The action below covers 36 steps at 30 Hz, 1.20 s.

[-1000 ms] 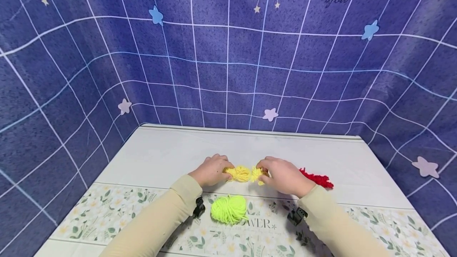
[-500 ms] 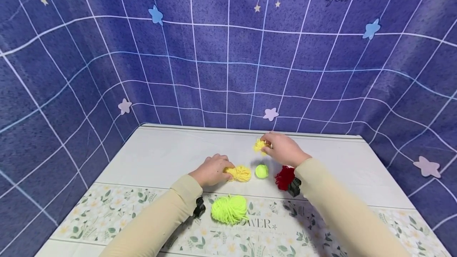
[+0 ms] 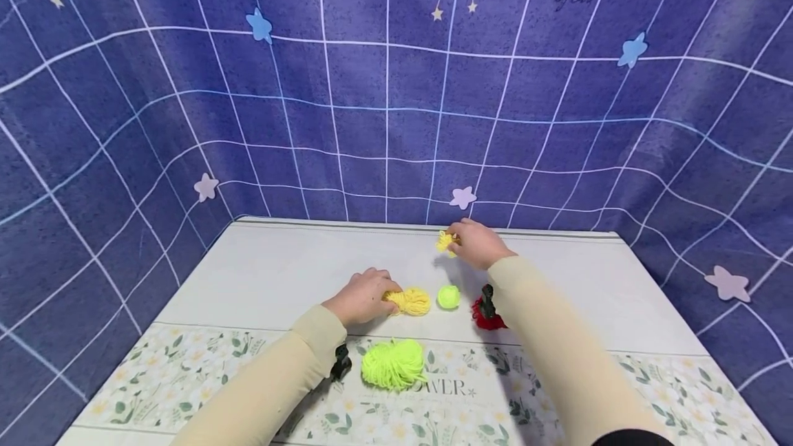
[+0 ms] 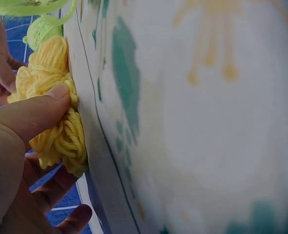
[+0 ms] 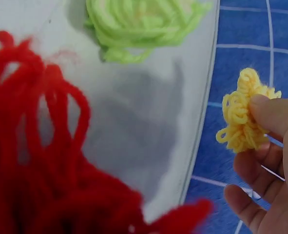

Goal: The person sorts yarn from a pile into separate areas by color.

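Note:
A skein of yellow yarn (image 3: 414, 301) lies on the white part of the table; my left hand (image 3: 364, 296) grips its left end, the thumb pressed on the strands in the left wrist view. Toward the table's back, my right hand (image 3: 480, 243) pinches a small looped bundle of yellow yarn (image 5: 239, 119) between thumb and fingers, with a shadow beneath it. Between the hands and nearer to me sits a small lime-green yarn ball (image 3: 449, 297). Red yarn (image 3: 488, 319) lies under the right wrist, partly hidden by the wrist camera.
A larger lime-green skein (image 3: 393, 365) lies in front on the flowered band of the tablecloth (image 3: 347, 411). Behind the table's back edge hangs a blue curtain (image 3: 359, 129) with a grid and stars, which also rises at both sides.
My right hand has lifted the small yellow bundle and carried it toward the back, uncovering the green ball. The left hand keeps its hold on the yellow skein.

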{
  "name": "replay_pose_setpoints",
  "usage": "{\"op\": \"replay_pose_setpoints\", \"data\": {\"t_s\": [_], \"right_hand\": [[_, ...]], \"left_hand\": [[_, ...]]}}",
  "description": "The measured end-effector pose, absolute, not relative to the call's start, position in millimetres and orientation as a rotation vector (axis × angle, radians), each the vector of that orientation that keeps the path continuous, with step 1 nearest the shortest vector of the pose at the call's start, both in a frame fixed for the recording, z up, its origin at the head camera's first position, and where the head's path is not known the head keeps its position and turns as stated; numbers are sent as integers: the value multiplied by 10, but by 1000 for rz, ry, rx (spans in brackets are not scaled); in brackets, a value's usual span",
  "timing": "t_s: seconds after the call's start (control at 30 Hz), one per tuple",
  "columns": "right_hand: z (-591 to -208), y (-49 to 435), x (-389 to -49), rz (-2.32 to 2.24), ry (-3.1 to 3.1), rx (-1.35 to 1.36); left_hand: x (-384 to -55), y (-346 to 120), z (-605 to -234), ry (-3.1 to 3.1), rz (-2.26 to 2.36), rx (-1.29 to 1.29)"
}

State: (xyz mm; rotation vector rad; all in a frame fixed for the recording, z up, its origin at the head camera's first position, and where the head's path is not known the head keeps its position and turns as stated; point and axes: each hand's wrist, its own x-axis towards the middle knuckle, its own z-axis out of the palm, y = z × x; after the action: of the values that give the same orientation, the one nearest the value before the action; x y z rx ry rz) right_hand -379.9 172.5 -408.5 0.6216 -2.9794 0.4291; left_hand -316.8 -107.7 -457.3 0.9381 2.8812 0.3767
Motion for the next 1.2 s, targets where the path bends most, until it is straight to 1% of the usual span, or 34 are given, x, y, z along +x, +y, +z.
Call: {"op": "replay_pose_setpoints", "data": {"t_s": [0.23,0.43,0.8,0.93,1.2], "right_hand": [[-4195,1729,-3819,426,-3008,547],[-4276,1702,-3851,428,-3040,508],[-4286,1664,-3801,470,-3154,526],[-4273,1697,-3790,477,-3137,503],[-4292,1748,-3820,517,-3143,516]], "left_hand": [[-3146,-1042,-4574,2872,393,976],[-3169,-1038,-4547,2872,379,952],[-3163,-1047,-4499,2835,385,925],[-3266,-1034,-4410,2856,384,918],[-3619,-974,-4296,2985,353,808]]}}
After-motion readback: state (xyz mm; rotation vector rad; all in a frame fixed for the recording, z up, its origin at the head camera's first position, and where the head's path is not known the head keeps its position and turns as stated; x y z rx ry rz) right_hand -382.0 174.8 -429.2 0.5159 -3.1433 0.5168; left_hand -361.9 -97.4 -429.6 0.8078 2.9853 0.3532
